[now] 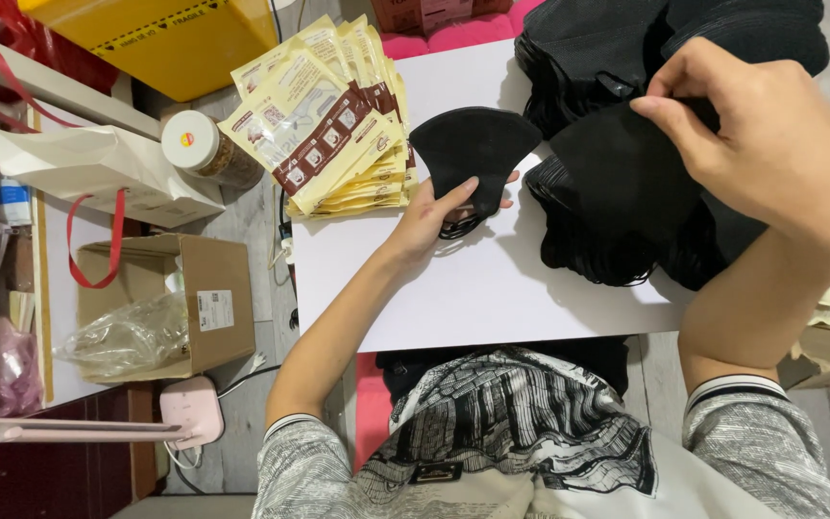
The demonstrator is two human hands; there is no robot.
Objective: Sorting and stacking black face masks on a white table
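A single black face mask (473, 144) is held folded flat, fan-shaped, with its pointed edge toward the upper right; its ear loops dangle below at the thumb of the left hand (439, 211). It is raised just above the white counter (492, 288). A large heap of black masks (617, 192) is piled at the counter's far right, pinched at its top by the right hand (761, 144).

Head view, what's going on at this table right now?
A person sits at a white table handling black face masks. The left hand holds a single folded black mask flat over the tabletop. The right hand pinches another from the big pile of black masks. A fanned stack of yellow-and-brown packets lies just left of the held mask.
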